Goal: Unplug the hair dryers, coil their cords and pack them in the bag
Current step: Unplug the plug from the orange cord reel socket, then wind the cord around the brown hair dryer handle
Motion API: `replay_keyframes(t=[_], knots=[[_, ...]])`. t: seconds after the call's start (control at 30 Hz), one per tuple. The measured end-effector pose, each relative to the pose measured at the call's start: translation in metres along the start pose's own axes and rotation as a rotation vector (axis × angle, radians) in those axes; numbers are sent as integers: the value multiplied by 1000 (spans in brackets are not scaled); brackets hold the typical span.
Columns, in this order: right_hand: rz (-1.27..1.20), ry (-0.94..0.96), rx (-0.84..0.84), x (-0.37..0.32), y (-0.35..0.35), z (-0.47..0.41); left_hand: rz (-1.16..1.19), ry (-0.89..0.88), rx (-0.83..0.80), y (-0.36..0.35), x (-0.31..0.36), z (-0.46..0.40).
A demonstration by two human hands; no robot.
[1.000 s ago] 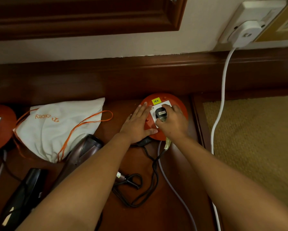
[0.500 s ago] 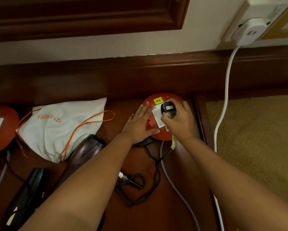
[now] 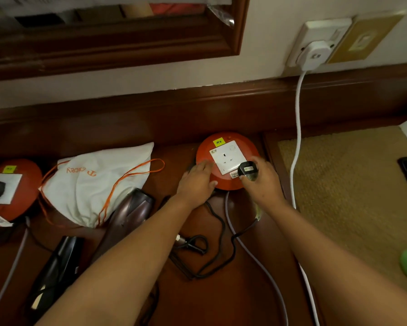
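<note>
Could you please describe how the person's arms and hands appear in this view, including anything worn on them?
Both forearms are bare as far as the frame shows, with no sleeves in sight. The left hand and the right hand wear no gloves. No watch, bracelet or ring is visible on the wrists or fingers, and no markings can be made out. The nails look short.

A furnished room, likely a home or hotel bedroom, is showing here. A dark polished wooden floor [image 3: 221,302] is running along a matching wooden skirting board [image 3: 197,109] under a cream wall [image 3: 263,55]. A woven tan carpet [image 3: 351,184] is lying at right, a heavy carved wooden frame [image 3: 127,50] is hanging at upper left, and a white wall socket [image 3: 320,36] is sitting at upper right.
</note>
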State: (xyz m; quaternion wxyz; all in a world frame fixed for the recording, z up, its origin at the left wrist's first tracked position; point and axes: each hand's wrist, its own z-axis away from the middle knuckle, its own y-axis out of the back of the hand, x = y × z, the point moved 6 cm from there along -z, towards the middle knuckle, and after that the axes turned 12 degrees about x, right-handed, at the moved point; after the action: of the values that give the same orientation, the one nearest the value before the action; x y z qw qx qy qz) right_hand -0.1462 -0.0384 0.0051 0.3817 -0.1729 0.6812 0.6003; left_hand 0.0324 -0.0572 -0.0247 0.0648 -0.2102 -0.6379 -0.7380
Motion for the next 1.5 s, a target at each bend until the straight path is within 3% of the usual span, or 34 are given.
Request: replay_keyframes(t=[0.17, 0.37, 0.57, 0.7, 0.87, 1.03, 1.13, 1.5], knots=[[28, -94, 18, 9, 17, 34, 46, -5, 58, 19, -34, 57], [215, -147, -163, 20, 10, 69, -106, -101, 56, 34, -82, 122], [445, -54, -378, 28, -3, 88, -415, -236, -120, 25, -93, 156], [674, 151, -299, 10, -10, 99, -558, -308, -147, 16, -86, 158], [515, 215, -275, -22, -43, 139, -589, -350, -194, -3, -80, 154], [204, -244, -388, -21, -84, 185, -626, -366, -250, -9, -80, 150], [55, -410, -412, -21, -100, 201, -600, -393, -279, -6, -80, 148], [-304, -617, -122, -53, -87, 225, -488, -447, -227, 34, -61, 153]])
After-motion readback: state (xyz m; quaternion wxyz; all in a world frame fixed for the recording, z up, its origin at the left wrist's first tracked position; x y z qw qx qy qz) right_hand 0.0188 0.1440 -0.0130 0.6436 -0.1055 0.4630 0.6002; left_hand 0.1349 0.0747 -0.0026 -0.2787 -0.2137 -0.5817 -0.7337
